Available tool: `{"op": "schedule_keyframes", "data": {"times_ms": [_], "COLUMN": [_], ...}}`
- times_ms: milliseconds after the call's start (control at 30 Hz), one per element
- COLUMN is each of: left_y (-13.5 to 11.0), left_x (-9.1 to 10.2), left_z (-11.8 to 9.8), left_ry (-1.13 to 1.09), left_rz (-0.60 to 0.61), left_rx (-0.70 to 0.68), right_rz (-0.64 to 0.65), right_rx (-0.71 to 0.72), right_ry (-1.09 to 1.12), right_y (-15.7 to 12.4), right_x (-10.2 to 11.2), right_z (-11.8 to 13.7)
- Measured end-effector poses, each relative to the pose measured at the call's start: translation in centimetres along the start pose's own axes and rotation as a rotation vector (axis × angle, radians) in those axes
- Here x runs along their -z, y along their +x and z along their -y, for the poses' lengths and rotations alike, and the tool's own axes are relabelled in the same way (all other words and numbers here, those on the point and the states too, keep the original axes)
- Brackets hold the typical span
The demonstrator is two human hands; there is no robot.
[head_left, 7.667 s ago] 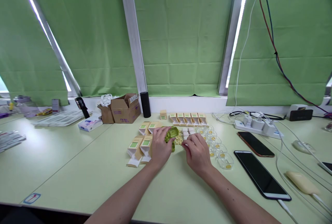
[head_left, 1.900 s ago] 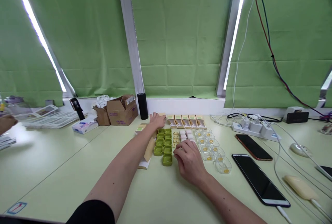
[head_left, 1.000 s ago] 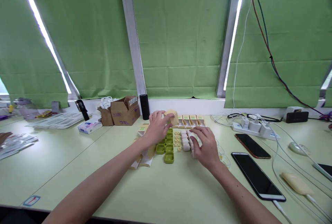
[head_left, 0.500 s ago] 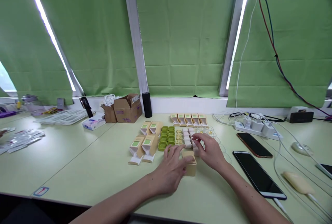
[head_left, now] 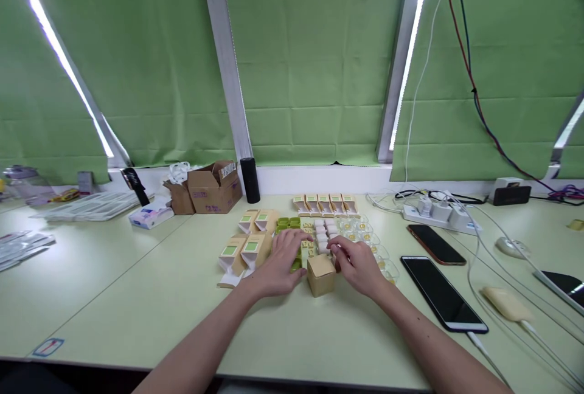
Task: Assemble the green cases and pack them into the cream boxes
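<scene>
A small closed tan box (head_left: 320, 274) stands on the pale green table (head_left: 137, 284) between my hands. My left hand (head_left: 278, 260) lies to the left of it, fingers stretched flat over a block of green trays (head_left: 288, 222). My right hand (head_left: 358, 263) is just right of the box with its fingers curled, the tips pressed together at a column of small white blocks (head_left: 322, 237). What those fingertips hold is hidden. Small yellow pieces (head_left: 308, 243) lie between the trays and the blocks.
Tan cartons with green windows (head_left: 249, 242) lie left of the trays, and open tan boxes (head_left: 323, 204) line the back. Clear cups (head_left: 365, 233) sit to the right, then two phones (head_left: 444, 293), a power strip (head_left: 438, 214) and cables. A cardboard box (head_left: 214, 186) and a black cylinder (head_left: 249, 180) stand at the back left.
My left hand fetched the tan box from the back row, set it on the table in front and has let go, moving left onto the green trays. My right hand stayed by the white blocks.
</scene>
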State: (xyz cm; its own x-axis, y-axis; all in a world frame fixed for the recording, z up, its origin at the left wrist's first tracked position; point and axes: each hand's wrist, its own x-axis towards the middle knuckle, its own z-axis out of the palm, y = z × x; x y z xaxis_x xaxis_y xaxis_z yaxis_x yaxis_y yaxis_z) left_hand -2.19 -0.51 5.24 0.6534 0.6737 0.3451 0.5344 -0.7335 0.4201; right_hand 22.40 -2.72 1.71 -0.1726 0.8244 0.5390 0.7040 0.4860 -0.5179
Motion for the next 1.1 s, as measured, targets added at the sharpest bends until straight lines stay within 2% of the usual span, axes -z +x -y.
{"op": "schedule_keyframes", "data": {"times_ms": [167,367,567,700,833,967,1100], "left_y": [-0.8,-0.9,-0.9,-1.0,-1.1,-1.2,-1.3], "left_x": [-0.9,-2.4,-2.2,-2.2,-2.9,-4.4,-5.6], "left_z": [0.2,0.0,0.7,0.4,-0.7,-1.6,-1.9], "left_ry": [-0.059,-0.006,0.030,0.047,0.069,0.168,0.218], "left_rz": [0.014,-0.046,-0.110,-0.123,-0.103,-0.160,-0.169], "left_rx": [-0.049,-0.068,-0.054,-0.049,0.061,0.217,0.235], "right_rz": [-0.058,-0.020,-0.076,-0.102,-0.185,-0.270,-0.298], "right_rx": [0.030,0.038,0.010,0.002,0.014,0.030,0.058], "right_ry": [-0.014,-0.012,-0.003,-0.044,-0.105,-0.137,-0.144], "right_y": [0.0,-0.2,-0.1,-0.2,-0.2,-0.2,-0.2], "right_x": [0.0,-0.2,-0.2,-0.4,-0.6,-0.8,-1.0], "right_z": [0.1,0.3,0.2,0.3,0.2,0.0,0.1]}}
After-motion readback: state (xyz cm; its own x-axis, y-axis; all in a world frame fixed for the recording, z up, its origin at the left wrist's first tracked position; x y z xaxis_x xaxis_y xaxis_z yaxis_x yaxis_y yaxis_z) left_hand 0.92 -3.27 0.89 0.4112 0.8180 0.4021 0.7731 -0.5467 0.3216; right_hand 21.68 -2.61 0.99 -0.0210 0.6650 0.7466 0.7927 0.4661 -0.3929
